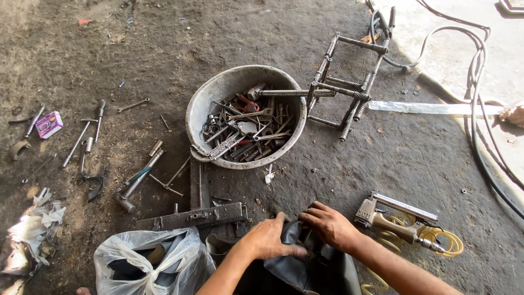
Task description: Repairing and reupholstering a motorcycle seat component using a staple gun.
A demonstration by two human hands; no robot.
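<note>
A black rubber inner tube (305, 265) lies folded on the dirt floor at the bottom centre. My left hand (268, 239) presses down on its left part with the fingers laid flat and the thumb raised. On the upper right part of the rubber, my right hand (329, 224) curls its fingers around a fold. Both forearms come in from the bottom edge.
A dented grey metal basin (214, 94) holding several wrenches and pliers sits ahead. A welded rebar frame (349, 82) stands to its right. An air tool (390, 221) with yellow coiled hose lies right of my hands. A plastic bag (147, 262), metal bar (191, 217) and loose tools (82, 139) lie left.
</note>
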